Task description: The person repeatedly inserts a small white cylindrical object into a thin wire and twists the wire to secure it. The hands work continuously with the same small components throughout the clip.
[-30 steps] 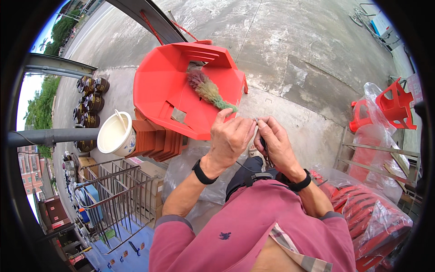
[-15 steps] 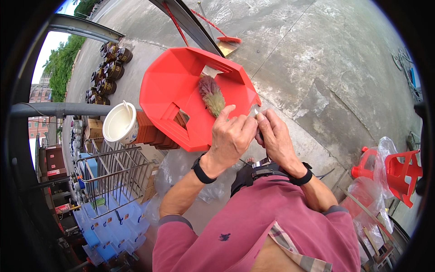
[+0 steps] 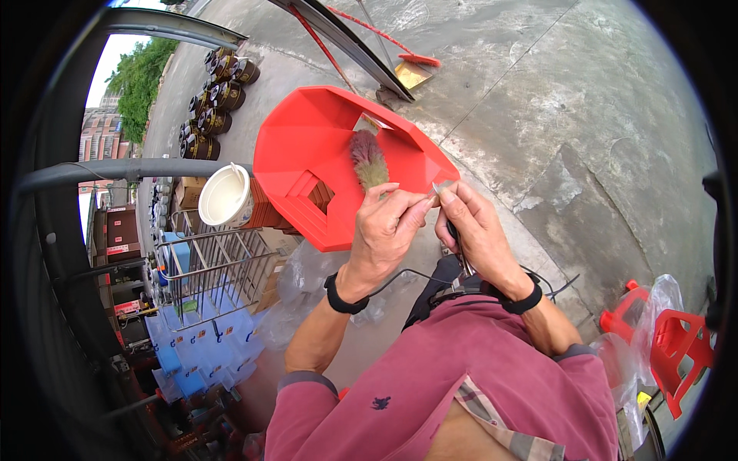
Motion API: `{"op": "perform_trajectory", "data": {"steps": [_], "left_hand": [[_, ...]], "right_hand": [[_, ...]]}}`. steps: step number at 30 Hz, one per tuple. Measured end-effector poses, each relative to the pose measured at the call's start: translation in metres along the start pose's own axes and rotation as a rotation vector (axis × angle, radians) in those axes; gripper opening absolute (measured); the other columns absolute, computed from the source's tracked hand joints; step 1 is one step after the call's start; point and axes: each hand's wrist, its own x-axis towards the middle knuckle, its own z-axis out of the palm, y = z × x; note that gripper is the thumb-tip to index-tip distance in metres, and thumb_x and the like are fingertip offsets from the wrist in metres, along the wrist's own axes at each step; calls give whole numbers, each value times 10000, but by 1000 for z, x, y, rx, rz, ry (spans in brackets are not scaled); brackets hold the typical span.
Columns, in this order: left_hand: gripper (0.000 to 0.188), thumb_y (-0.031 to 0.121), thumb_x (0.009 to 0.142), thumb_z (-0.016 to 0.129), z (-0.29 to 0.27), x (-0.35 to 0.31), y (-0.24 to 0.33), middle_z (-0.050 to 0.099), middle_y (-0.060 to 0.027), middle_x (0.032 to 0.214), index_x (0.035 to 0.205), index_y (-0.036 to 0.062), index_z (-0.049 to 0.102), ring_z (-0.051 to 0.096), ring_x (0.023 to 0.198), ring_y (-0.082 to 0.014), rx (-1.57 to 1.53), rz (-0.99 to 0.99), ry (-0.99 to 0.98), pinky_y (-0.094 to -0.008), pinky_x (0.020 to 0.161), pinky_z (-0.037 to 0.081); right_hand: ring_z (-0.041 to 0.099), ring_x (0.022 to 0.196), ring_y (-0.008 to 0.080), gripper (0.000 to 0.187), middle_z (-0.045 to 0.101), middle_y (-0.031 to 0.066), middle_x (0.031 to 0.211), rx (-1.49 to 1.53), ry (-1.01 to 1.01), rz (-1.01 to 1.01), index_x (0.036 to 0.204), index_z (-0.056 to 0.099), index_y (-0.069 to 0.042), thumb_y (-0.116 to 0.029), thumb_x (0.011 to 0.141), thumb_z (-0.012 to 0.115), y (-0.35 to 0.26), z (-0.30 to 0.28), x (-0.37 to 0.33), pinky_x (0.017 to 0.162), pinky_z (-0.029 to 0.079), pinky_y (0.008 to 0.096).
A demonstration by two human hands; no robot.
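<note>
My right hand (image 3: 478, 234) is closed round a small knife (image 3: 453, 230) with a dark handle. Its pointed metal tip shows by the thumb. Right beside that tip, my left hand (image 3: 382, 230) is closed in a pinch, its fingertips meeting the right hand's. What the left fingers hold is too small to make out. Beyond both hands stands a large red faceted plastic shell (image 3: 296, 146) with cut-out openings. A fluffy purple and green duster (image 3: 367, 157) lies in it, its lower end behind my left hand.
A white bucket (image 3: 225, 196) stands left of the red shell, above a metal wire rack (image 3: 211, 265) and blue plastic pieces (image 3: 204, 346). Dark pots (image 3: 215, 107) stand far left. A red broom (image 3: 419, 59) and dustpan lie ahead. Red stools (image 3: 680, 353) with clear plastic are at right.
The view has shifted, so the red shell and bucket sit further right in it. My hands stay together; the left fingers have drawn in against the blade tip, and more of the dark handle shows.
</note>
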Motion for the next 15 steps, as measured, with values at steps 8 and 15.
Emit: {"op": "perform_trajectory", "data": {"steps": [8, 15], "left_hand": [[88, 38, 920, 786, -10, 18, 11, 680, -27, 742, 991, 47, 733, 666, 652, -198, 371, 238, 115, -441, 1008, 497], [109, 18, 893, 797, -15, 27, 22, 667, -31, 736, 971, 39, 723, 660, 648, -202, 531, 286, 87, -458, 1016, 510]], "right_hand": [[452, 599, 59, 292, 538, -11, 699, -23, -49, -45, 1159, 571, -2, -283, 1171, 497, -15, 6, 4, 558, 378, 262], [487, 597, 84, 293, 540, 7, 679, -151, -28, -94, 1146, 569, 2, -278, 1171, 486, -21, 5, 12, 573, 414, 289]]}}
